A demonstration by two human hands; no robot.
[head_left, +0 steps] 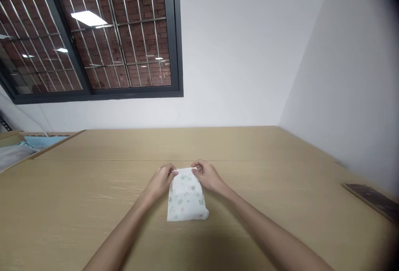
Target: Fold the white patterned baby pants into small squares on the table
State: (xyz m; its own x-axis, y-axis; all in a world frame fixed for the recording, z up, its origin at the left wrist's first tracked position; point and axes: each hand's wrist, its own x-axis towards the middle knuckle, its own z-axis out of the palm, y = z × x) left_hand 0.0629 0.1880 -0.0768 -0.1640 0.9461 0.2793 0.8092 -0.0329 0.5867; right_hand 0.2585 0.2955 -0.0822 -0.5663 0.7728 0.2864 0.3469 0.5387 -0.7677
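A folded white cloth (186, 198) with small green and pink prints lies on the wooden table (77, 204), in the lower middle of the view. My left hand (162, 179) pinches its far left corner between thumb and fingers. At the far right corner, my right hand (205, 174) pinches the cloth in the same way. The near edge of the cloth rests nearest to me, its right corner bulging a little. Both forearms reach in from the bottom of the view.
A wooden-edged bin (59, 143) with light blue and white fabric is at the far left. On the right edge of the table lies a dark flat panel (370, 198). Behind stand a white wall (237, 55) and a barred window (124, 34).
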